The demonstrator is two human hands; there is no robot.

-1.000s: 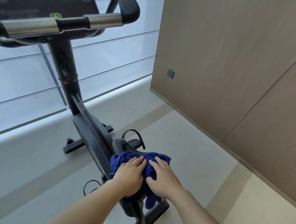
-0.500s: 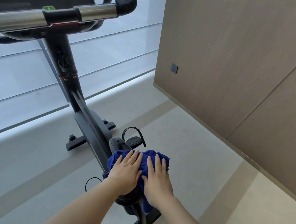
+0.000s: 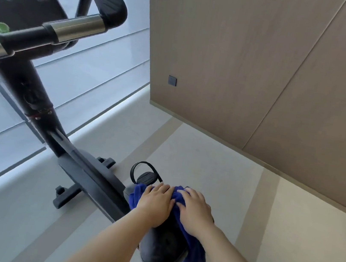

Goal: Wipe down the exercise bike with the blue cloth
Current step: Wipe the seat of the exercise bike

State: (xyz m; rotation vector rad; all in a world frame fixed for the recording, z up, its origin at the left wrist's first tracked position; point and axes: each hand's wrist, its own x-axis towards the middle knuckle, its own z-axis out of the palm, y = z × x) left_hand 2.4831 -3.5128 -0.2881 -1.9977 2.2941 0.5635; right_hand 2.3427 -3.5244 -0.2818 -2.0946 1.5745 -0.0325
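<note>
A black exercise bike fills the left half of the view, its console and chrome handlebar at the top left. Its black seat is at the bottom centre. The blue cloth is draped over the front of the seat and hangs down its right side. My left hand and my right hand lie side by side, palms down, pressing the cloth onto the seat. A pedal with a strap shows just beyond my fingers.
A wood-panelled wall with a small dark switch plate rises on the right. Window blinds run behind the bike above a low white ledge. Pale floor tiles lie between the bike and the wall.
Both hands have slid the cloth forward toward the seat's nose, uncovering the rear of the seat. The view has moved closer and lower.
</note>
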